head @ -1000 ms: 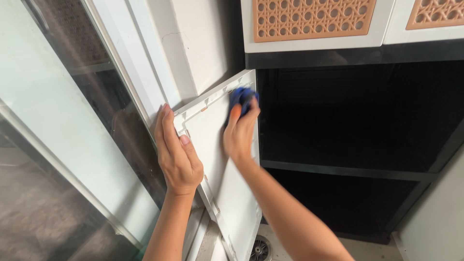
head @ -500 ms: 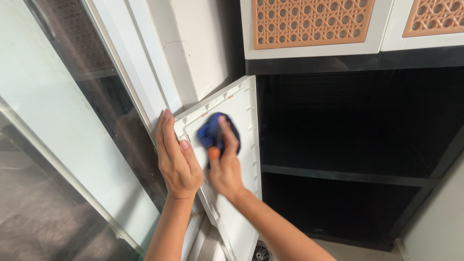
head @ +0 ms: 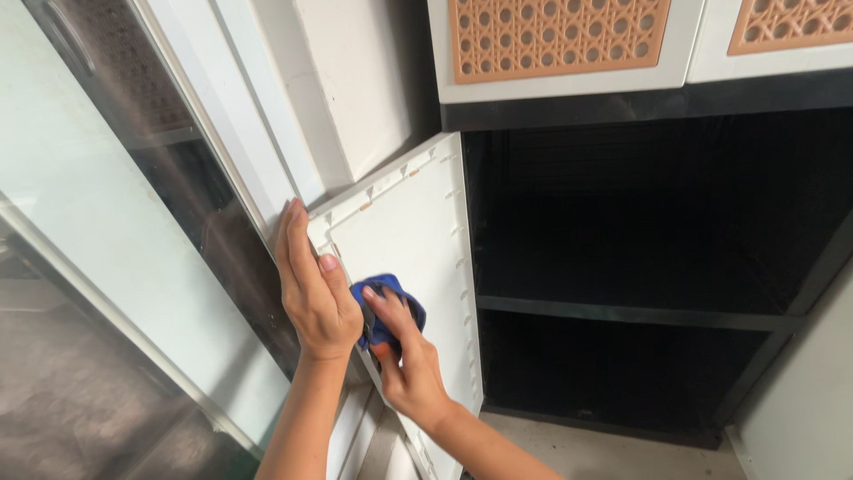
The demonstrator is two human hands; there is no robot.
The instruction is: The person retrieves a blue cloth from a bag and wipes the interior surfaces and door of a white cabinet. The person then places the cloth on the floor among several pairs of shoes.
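A white cabinet door (head: 418, 218) stands swung open, its inner face toward me. My left hand (head: 313, 289) grips the door's outer edge, fingers pointing up and thumb on the inner face. My right hand (head: 404, 360) presses a crumpled blue cloth (head: 384, 307) against the door's inner panel, just right of my left hand, around mid-height.
The open cabinet (head: 657, 222) shows a dark interior with a black shelf (head: 640, 313). Above are white doors with orange lattice panels (head: 555, 36). A white wall column (head: 355, 80) and a glass sliding door (head: 107, 249) stand at left.
My right hand has carried the blue cloth from the door's top right corner leftward and down to the middle of the panel. My left hand has kept its grip.
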